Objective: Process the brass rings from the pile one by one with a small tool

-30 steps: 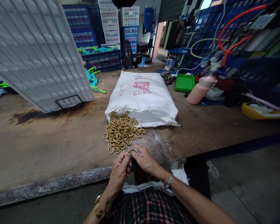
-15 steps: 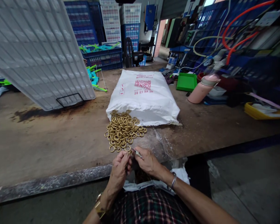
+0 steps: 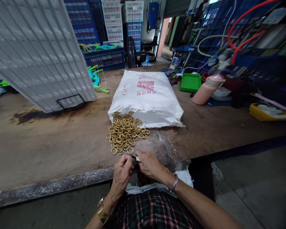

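Note:
At the near edge of the bench, my left hand (image 3: pixel 123 170) is closed in a pinch. A gold ring showed at its fingertips half a second ago; the fingers now mostly hide it. My right hand (image 3: pixel 150 164) is wrapped round a small knife (image 3: pixel 138 158) with a pale handle, its dark end pointing at the left fingertips. The two hands almost touch. Just beyond them lies a pile of gold rings (image 3: pixel 124 132), spilling from the mouth of a white woven sack (image 3: pixel 154 103) with red print.
A large whitish ribbed panel (image 3: pixel 45 57) leans up at the left. Further right stand a green tray (image 3: pixel 190 82), a pink bottle (image 3: pixel 206 92) and a yellow tray (image 3: pixel 259 114). Blue crates (image 3: pixel 105 58) are stacked behind, where another person's hand (image 3: pixel 87 47) shows.
The knife has turned in my right hand, its dark end now across the left fingertips. The ring at those fingertips has gone from sight. Another person's hand has appeared over the back crate.

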